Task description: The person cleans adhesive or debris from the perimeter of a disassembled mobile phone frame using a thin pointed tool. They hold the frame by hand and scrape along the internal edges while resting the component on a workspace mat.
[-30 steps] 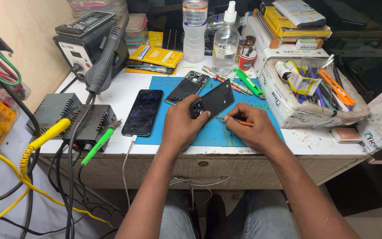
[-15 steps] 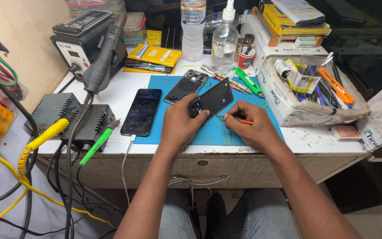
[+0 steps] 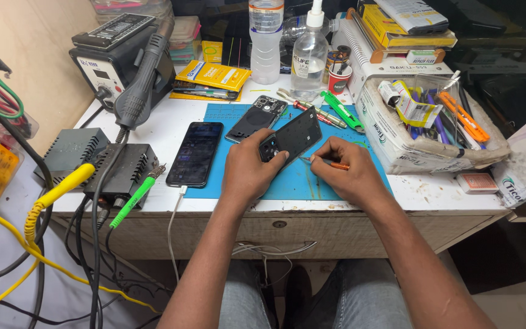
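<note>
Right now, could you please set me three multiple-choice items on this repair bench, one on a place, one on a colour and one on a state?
1. Where does the phone with the white cable lie?
A. left of the left hand
B. inside the tool tray
C. on the hot air station

2. What colour is the work mat?
A. red
B. blue
C. white

3. How is the phone back cover kept?
A. flat on the mat, untouched
B. tilted up in the left hand
C. standing in the red cup

Answers:
1 A, the dark phone lies at the mat's left edge, beside the left hand.
2 B, the mat is blue.
3 B, the left hand grips its lower end while the right hand holds an orange-handled tool.
</note>
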